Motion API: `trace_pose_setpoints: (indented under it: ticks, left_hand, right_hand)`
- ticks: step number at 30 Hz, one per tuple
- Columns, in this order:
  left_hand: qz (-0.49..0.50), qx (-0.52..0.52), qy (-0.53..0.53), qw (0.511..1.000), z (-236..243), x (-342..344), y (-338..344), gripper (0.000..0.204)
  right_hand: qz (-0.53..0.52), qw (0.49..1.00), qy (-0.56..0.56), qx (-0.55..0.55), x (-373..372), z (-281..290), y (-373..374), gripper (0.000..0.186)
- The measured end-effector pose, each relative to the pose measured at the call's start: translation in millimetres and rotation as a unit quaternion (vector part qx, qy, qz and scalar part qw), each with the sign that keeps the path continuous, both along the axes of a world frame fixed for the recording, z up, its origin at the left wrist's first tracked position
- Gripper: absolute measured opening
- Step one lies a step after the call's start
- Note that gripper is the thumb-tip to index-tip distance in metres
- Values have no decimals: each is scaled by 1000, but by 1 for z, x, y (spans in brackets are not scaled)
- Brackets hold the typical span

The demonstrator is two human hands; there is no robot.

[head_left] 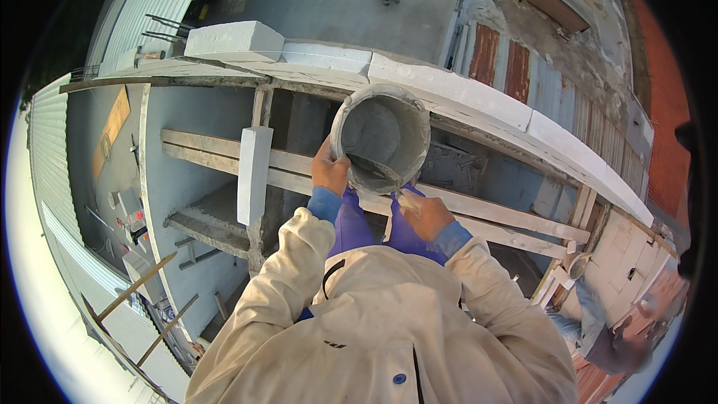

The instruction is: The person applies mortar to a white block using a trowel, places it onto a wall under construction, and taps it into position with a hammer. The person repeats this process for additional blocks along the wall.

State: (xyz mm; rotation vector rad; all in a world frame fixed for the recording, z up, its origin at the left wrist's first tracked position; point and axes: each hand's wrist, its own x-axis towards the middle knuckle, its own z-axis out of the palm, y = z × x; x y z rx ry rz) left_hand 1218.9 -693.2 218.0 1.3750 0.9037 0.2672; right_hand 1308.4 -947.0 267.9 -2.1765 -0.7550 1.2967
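This is an outdoor building site, high up on an unfinished structure. A wall of white blocks (449, 93) runs across it, with long wooden planks (508, 218) laid alongside over open drops. A loose block (255, 176) sits on the planks, bare metal rods (166, 28) stick out near the wall, and a bucket (423, 131) is crusted grey. Corrugated roofing (153, 11) and a reddish roof (667, 105) lie around it.

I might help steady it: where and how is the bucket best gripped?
Probably grip the bucket by its rim's right side, coming from the right, fingers hooked over: the round rim is free there, while the left hand holds the left side and the right hand is at the near edge.
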Motion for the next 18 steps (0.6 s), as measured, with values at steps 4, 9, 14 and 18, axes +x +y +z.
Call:
trace_pose_setpoints:
  ticks: [4, 9, 14, 18]
  left_hand:
    - [-20, 5, -22, 1000, 21, 16, -9, 66]
    - [-34, 28, -2, 999, 20, 11, -7, 69]
    - [48, -44, -8, 998, 8, -21, 16, 66]
    - [190, -168, 70, 965, 4, -63, 30, 64]
  right_hand:
    - [-78, 994, -66, -44, 2, 6, 7, 54]
    - [-244, 900, 356, 65, -12, -7, 17, 55]
    - [-354, 623, 683, 143, -16, -12, -9, 37]
    - [-374, 636, 648, 189, 9, -22, -18, 44]
